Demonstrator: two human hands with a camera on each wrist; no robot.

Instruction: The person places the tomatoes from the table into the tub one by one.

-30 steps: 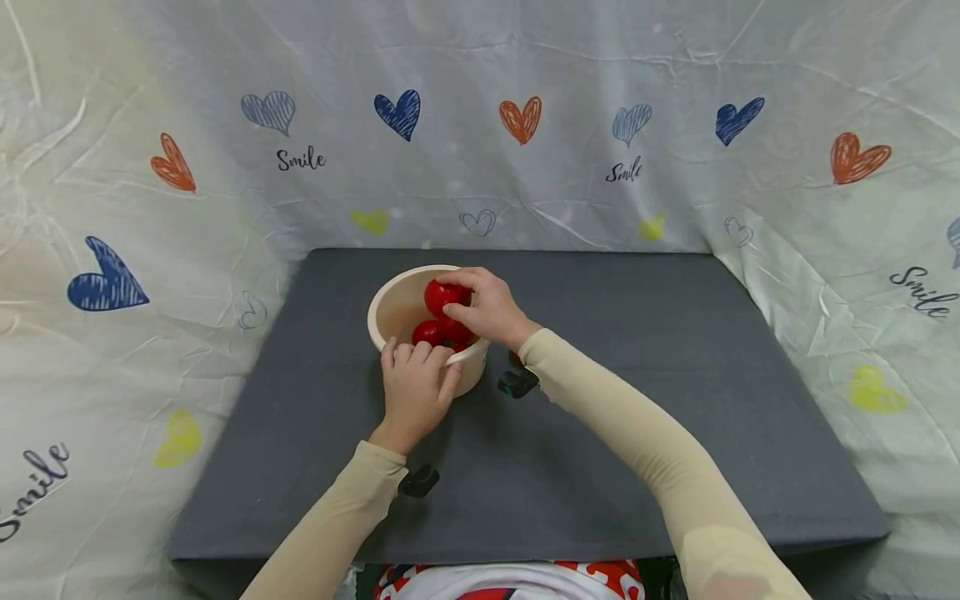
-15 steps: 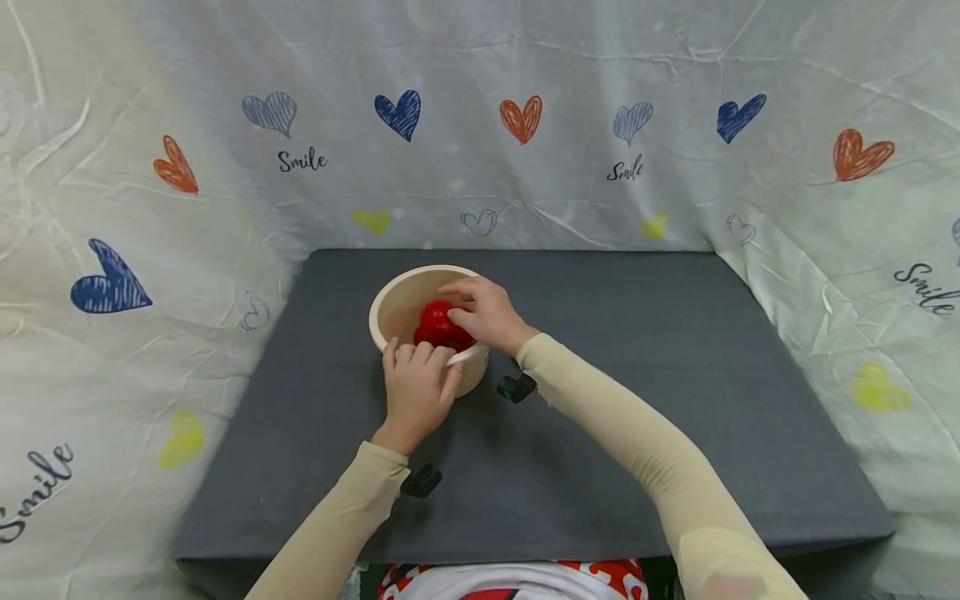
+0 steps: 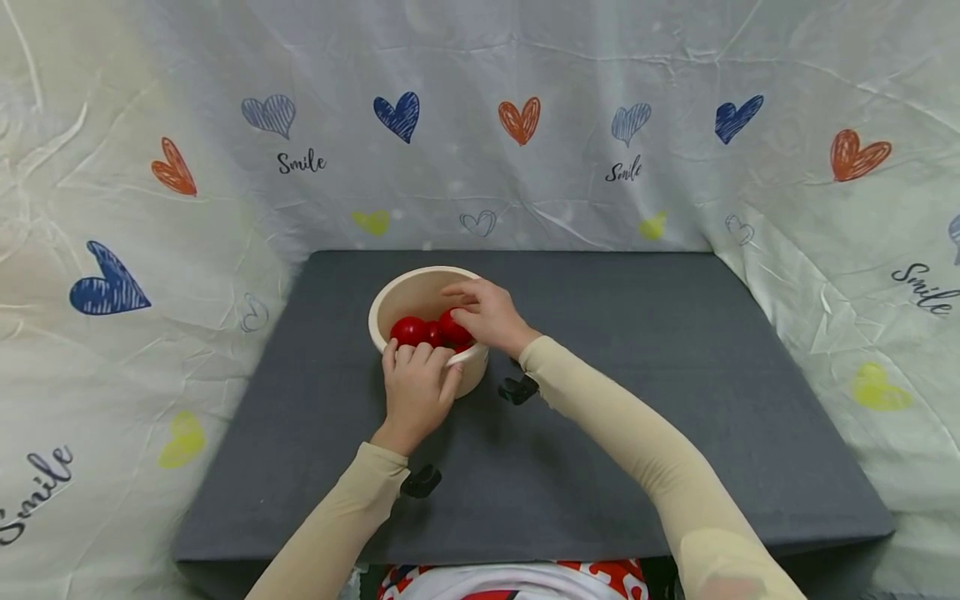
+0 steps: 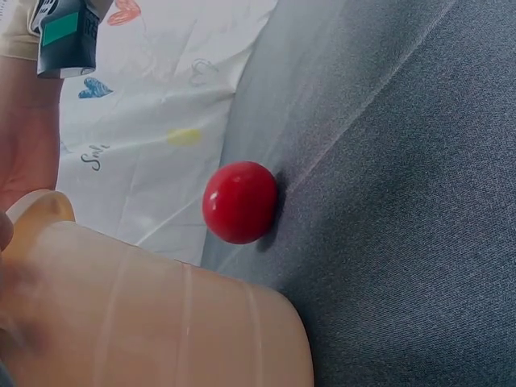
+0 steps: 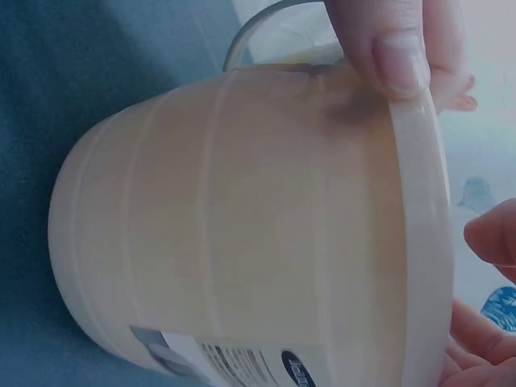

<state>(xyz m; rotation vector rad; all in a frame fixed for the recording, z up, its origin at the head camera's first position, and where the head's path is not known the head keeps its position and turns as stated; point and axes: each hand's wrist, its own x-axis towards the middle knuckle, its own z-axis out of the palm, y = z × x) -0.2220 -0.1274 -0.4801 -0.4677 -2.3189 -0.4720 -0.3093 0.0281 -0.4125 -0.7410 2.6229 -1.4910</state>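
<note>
A cream plastic bucket (image 3: 396, 307) stands left of centre on the table, with several red tomatoes (image 3: 408, 331) low inside it. My left hand (image 3: 417, 390) grips the near rim, fingers over the edge; its thumb (image 5: 399, 64) presses the rim in the right wrist view. At the bucket's right side my right hand (image 3: 491, 317) reaches over the rim, fingers loosely bent above the tomatoes and holding none. In the left wrist view one more tomato (image 4: 240, 202) lies on the table beside the bucket; the right arm hides it from the head view.
The dark grey cloth-covered table (image 3: 637, 375) is bounded at the back and sides by a pale curtain (image 3: 450, 50) printed with hearts. A handle (image 5: 254, 32) sticks out from the bucket, and a barcode label (image 5: 234, 363) is on its wall.
The right hand has lowered a tomato into the bucket and let go of it; the tomatoes have rolled apart toward the left inside. The left hand has stayed on the rim.
</note>
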